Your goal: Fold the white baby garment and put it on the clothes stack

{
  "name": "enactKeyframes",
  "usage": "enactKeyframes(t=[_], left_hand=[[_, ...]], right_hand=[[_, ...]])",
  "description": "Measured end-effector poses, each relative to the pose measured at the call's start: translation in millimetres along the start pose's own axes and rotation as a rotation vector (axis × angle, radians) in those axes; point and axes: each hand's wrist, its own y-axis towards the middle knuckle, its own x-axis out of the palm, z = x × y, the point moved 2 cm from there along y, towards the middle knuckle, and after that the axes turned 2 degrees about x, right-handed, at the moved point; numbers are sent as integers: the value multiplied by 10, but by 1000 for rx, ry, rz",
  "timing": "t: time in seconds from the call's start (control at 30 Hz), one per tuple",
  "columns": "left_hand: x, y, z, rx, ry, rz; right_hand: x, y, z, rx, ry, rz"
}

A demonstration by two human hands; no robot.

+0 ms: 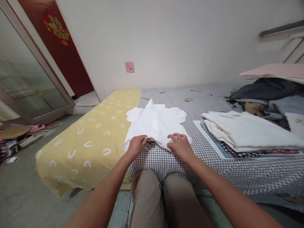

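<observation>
A white short-sleeved shirt (156, 118) lies spread on the bed, its collar end pointing away and its bottom hem towards me. At the left part of the hem is my left hand (136, 145), its thumb and fingers closed on the cloth edge. My right hand (180, 145) rests on the lower right part of the shirt, fingers bent and slightly apart on the fabric. Between the two hands a thin white cord (152, 149) loops out from under the hem onto the checked sheet.
A yellow patterned cover (95, 136) lies on the bed's left, a checked sheet (166, 161) on the right. Folded clothes (247, 129) are stacked at right, with a heap of dark garments (266, 90) behind. My knees (149, 186) are against the bed's front edge.
</observation>
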Motion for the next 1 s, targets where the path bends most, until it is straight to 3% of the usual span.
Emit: enactKeyframes(t=[0.13,0.23,0.3,0.37,0.43,0.5,0.53,0.57,0.67,0.73,0.8,0.9,1.0], left_hand=[[-163,106,190,-36,-32,86],[-208,174,304,-75,-30,130],[-212,206,369,-83,-19,142],[-199,202,415,-61,5,134],[-167,151,430,-14,41,94],[-109,59,406,40,85,27],[-70,2,382,63,109,-9],[-25,-58,354,80,134,-40],[167,-244,279,110,204,-101],[354,-369,246,122,244,-125],[586,-494,209,124,280,-137],[943,-677,118,107,353,-68],[1156,-836,35,106,390,61]], right_hand=[[-19,12,107,104,188,116],[-190,44,126,267,297,215],[-350,51,31,296,301,228],[-463,14,-126,220,354,120],[-469,-80,-272,78,561,-184],[-410,-202,-302,47,781,-468],[-380,-241,-246,110,827,-484],[-357,-255,-144,213,816,-400],[-329,-190,258,495,595,78],[-267,-86,448,590,478,183],[-144,27,525,631,389,79],[60,102,490,649,239,-179],[127,4,454,652,154,-219]])
